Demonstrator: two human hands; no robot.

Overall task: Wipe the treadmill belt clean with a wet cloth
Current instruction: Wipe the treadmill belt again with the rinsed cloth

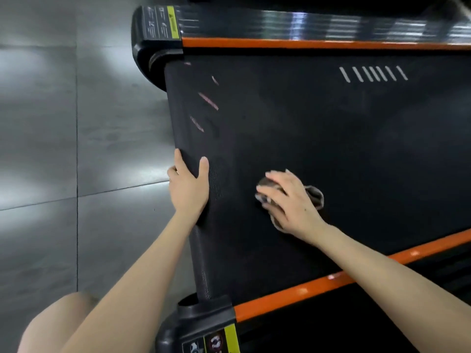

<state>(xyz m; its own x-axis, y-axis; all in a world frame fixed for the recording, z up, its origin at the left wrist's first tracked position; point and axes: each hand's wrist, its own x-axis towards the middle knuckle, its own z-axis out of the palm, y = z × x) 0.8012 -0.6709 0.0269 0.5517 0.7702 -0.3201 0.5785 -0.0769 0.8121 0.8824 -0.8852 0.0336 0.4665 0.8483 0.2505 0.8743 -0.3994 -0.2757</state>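
Note:
The black treadmill belt [318, 138] fills the middle of the view, with white stripes at the upper right and faint pinkish marks near its left end. My left hand [188, 184] grips the belt's rounded rear edge, thumb on top and fingers wrapped round the end. My right hand [290, 200] presses flat on a crumpled brown-grey cloth [316, 197] lying on the belt. Most of the cloth is hidden under the palm and fingers.
Orange side rails [305, 43] run along the far and near edges of the belt. Black end caps with warning stickers [158, 24] sit at both rear corners. Grey tiled floor [63, 149] lies to the left. My bare knee [58, 324] shows at the bottom left.

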